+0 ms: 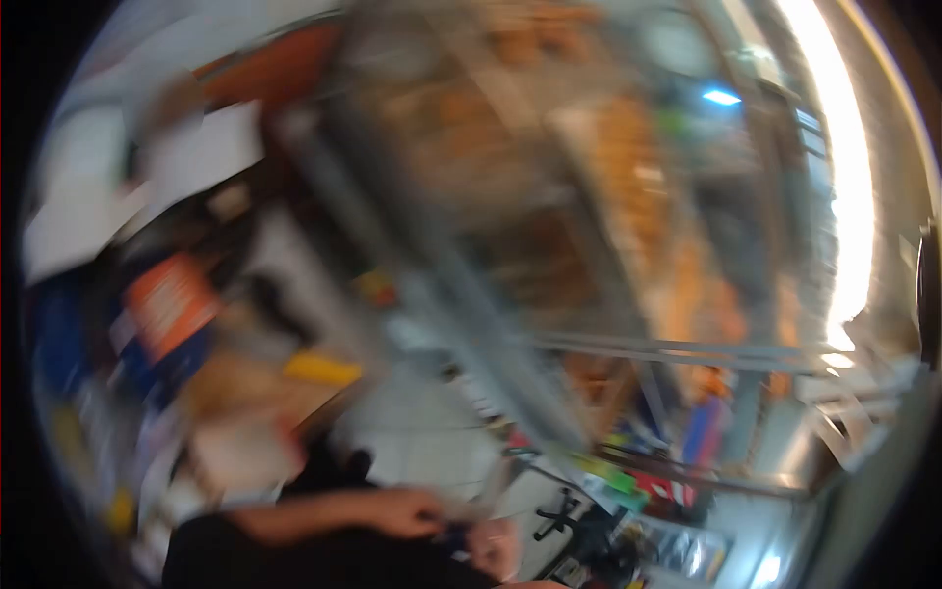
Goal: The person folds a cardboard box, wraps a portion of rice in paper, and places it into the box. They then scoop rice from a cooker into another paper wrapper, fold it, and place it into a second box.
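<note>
At the bottom of the head view, my left hand (pixel 407 512) reaches out from a dark sleeve, its fingers curled. Just right of it is my right hand (pixel 494 548), close to the lower edge. Something small and dark shows between the two hands, too blurred to name. Motion blur hides what either hand's fingers hold, if anything. Beyond the hands lies a light tiled floor (pixel 407 422).
A tall metal shelf rack (pixel 491 334) with blurred brown and orange items crosses the middle. On the left are an orange and blue box (pixel 172 306), a yellow object (pixel 322 368) and white sheets (pixel 196 152). A black wheeled chair base (pixel 559 512) stands lower right.
</note>
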A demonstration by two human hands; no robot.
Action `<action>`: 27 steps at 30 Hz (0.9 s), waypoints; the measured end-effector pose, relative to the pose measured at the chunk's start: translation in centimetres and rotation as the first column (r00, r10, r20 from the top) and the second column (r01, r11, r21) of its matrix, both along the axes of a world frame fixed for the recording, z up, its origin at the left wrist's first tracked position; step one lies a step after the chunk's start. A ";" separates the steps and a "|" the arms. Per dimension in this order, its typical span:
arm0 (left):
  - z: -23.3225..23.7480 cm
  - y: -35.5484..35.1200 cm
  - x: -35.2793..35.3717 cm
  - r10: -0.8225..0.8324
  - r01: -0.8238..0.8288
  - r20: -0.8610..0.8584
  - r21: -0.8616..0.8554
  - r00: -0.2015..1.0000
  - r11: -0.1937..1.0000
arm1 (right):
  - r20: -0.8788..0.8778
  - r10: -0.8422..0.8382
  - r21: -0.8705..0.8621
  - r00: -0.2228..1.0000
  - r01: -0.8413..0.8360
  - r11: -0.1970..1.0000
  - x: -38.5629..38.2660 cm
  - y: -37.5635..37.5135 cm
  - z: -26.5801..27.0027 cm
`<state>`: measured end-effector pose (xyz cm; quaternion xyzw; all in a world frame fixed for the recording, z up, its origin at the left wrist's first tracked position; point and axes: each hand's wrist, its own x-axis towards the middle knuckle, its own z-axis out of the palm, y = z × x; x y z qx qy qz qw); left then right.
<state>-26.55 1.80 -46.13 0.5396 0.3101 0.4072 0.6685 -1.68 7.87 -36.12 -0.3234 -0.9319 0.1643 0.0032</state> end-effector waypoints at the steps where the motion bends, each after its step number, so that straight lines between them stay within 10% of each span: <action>1: 2.7 0.6 -1.8 -0.022 0.022 -0.101 0.003 0.995 1.000 | -0.183 -0.031 0.065 0.983 0.043 0.997 -1.4 -0.5 2.1; 2: 4.8 -0.2 -2.3 0.335 -0.308 -0.079 0.241 0.939 0.920 | -0.374 -0.064 0.124 0.925 0.118 0.985 -2.3 -0.3 3.6; 3: 7.2 -0.9 -3.7 0.546 -0.507 -0.011 0.354 0.838 0.786 | -0.541 0.254 0.384 0.802 -0.034 0.923 -1.1 2.1 1.9; 6: 14.4 -3.4 -8.4 0.966 -0.595 -0.073 0.775 0.248 0.211 | -0.732 0.194 0.409 0.654 0.193 0.892 -5.0 1.8 1.1; 9: 19.6 -9.0 -14.4 0.888 -0.348 -0.036 0.927 -0.458 -0.142 | -0.623 0.316 0.427 0.715 -0.028 0.904 -7.5 1.4 3.3; 13: 22.9 -18.6 -26.1 0.383 -0.014 -0.027 0.999 -0.924 0.035 | -0.653 0.384 0.245 0.653 -0.298 0.923 -8.4 -0.4 3.0; 15: 22.7 -25.1 -27.4 0.166 0.140 0.123 0.985 -0.978 0.099 | -0.665 0.427 0.163 0.613 -0.439 0.884 -8.7 -1.2 3.4; 19: 22.6 -40.6 -22.7 0.129 -0.286 -0.298 0.952 -0.946 0.106 | -0.717 0.460 0.115 0.523 -0.562 0.819 -9.0 -2.3 -0.2; 22: 21.1 -52.5 -17.9 -0.294 -0.609 -0.548 0.772 -0.783 0.182 | -0.649 0.544 0.118 0.532 -0.636 0.763 -9.6 -4.8 -2.2; 27: 20.7 -66.1 -16.2 -0.491 -0.650 -0.589 0.758 -0.642 -0.059 | -0.634 0.508 0.046 0.583 -0.627 0.778 -10.0 -11.4 -0.7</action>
